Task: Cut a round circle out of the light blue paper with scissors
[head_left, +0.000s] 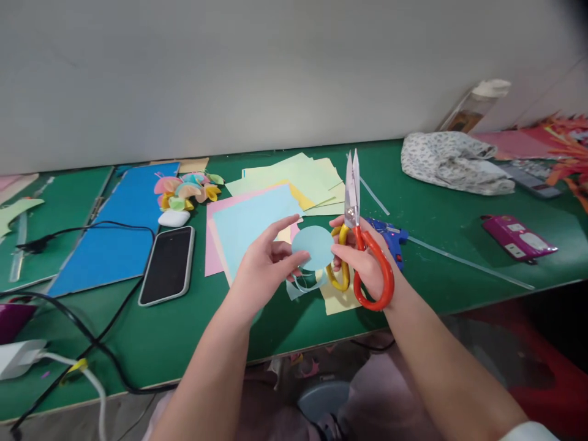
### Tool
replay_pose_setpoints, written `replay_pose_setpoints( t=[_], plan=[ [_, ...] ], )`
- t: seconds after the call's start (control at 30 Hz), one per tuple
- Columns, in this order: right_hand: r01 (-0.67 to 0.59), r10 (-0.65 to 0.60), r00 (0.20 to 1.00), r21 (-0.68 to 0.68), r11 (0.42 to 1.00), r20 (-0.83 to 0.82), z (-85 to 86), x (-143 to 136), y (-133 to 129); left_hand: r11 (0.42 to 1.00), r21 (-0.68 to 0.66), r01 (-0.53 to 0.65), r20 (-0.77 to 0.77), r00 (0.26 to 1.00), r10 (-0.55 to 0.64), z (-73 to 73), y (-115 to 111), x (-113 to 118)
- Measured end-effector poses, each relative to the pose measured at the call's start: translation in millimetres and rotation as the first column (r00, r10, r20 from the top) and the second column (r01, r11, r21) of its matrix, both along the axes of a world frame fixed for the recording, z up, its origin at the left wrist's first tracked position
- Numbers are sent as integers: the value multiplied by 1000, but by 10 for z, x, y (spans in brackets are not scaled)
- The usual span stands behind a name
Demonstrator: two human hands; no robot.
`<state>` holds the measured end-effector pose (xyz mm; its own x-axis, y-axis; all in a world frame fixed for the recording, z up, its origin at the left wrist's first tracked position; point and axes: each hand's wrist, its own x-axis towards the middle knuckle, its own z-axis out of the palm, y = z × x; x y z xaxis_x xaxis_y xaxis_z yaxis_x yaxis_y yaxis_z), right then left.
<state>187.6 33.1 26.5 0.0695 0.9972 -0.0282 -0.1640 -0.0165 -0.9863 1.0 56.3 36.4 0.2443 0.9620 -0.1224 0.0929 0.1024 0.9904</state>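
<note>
A pale wall (294,73) backs the green bench (441,239), whose right end runs out of the picture. At left lies a blue board (114,239), crossed by a black cable (98,352) that blocks part of the bench front. Pale green and yellow paper (294,174) spreads across the middle, partly hidden under a light blue sheet (252,226). A patterned cloth (441,162), its print too small to make out, is bunched at the back right, covering the foot of a white-lidded bottle (473,113).

The right hand (370,269) has the red and yellow handles of the scissors (351,214) looped about it, blades up and nearly together, while its thumb and finger meet at the disc's right edge. The left hand (269,263) pinches the disc's lower left, forefinger stretched out; its other fingers are partly hidden.

Left of the papers lies a phone (168,266), screen dark. A purple block (519,239) at right bears white patches, any lettering blurred. The right arm hides part of a blue glue gun (388,236). Paper flowers (188,190) sit beside a white case (174,218). The light blue paper disc (313,248) is between both hands, above a thin curled offcut (310,288).
</note>
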Motion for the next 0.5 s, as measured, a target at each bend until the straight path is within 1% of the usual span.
replay_pose_setpoints(
  t=[0.07, 0.13, 0.23, 0.3, 0.37, 0.43, 0.5],
  plan=[
    [-12, 12, 1000, 8, 1000, -25, -16, 3, 9, 1000, 8, -19, 20, 1000, 19, -33, 14, -4],
    [-10, 11, 998, 24, 1000, -65, -36, 17, 16, 998, 50, -43, 25, 999, 42, -72, 20, -9],
    [-29, 33, 993, 42, 999, -111, -58, 55, 18, 978, 196, -67, 21, 998, 64, -113, 8, -23],
    [-73, 76, 991, 29, 997, -108, -59, 75, 9, 947, 317, -51, 2, 999, 53, -112, -13, -27],
    [-103, 102, 991, 0, 995, -87, -46, 81, -6, 914, 404, -27, -25, 999, 40, -89, -39, -20],
    [-109, 107, 991, -15, 994, -80, -23, 70, -22, 901, 434, -11, -39, 999, 31, -59, -63, 5],
    [-99, 96, 990, -23, 995, -106, 0, 44, -33, 916, 397, -61, 1, 998, 66, -40, -82, 49]
  ],
)
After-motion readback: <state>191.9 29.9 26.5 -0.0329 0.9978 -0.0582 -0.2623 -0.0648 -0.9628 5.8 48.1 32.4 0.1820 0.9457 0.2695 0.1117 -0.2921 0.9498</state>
